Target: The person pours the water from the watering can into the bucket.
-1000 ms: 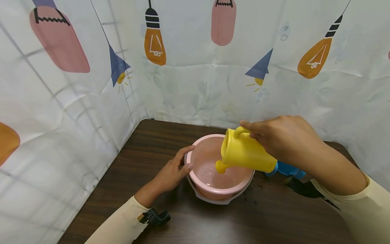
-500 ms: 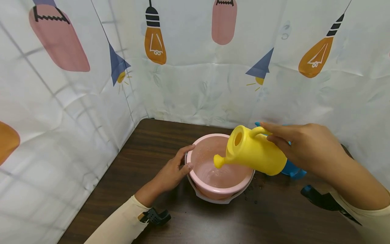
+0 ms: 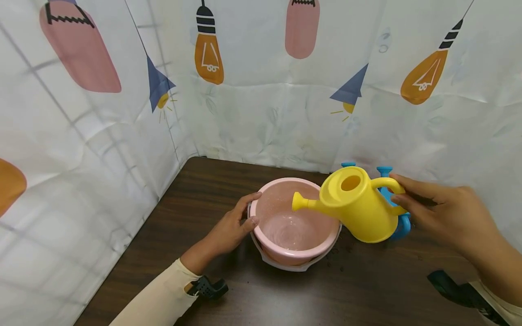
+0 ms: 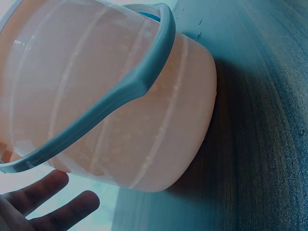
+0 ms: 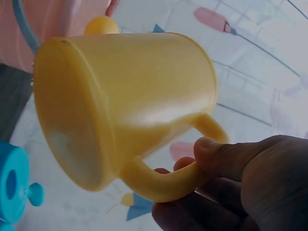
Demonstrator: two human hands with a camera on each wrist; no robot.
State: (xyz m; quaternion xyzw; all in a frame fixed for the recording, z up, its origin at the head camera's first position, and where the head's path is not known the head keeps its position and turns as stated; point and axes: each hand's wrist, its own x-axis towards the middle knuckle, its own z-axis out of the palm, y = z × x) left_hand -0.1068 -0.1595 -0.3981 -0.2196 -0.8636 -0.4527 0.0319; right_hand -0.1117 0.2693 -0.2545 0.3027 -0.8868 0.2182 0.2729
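A pink bucket (image 3: pixel 267 231) with a pale handle (image 4: pixel 110 103) stands on the table, ripples showing in the water (image 3: pixel 288 232) inside. My left hand (image 3: pixel 228 231) rests on its left rim with thumb and forefinger; two other fingers stretch out straight beside the wall in the left wrist view. To the right, a yellow watering can (image 3: pixel 364 210) is held up off the table, nearly upright, its spout (image 3: pixel 303 202) over the bucket. My right hand (image 3: pixel 448 213) grips the can's handle (image 5: pixel 163 185) between thumb and curled fingers.
Behind the yellow can, blue watering cans (image 3: pixel 401 226) are mostly hidden; two blue spouts show above it. Small wet drops (image 3: pixel 341 268) dot the dark wooden table (image 3: pixel 265 299) right of the bucket. A printed cloth (image 3: pixel 261 122) hangs close behind and at the left.
The yellow watering can has swung from tipped over the bucket to nearly upright, moving right with my right hand. Blue cans behind are differently covered. My left hand has stayed on the rim.
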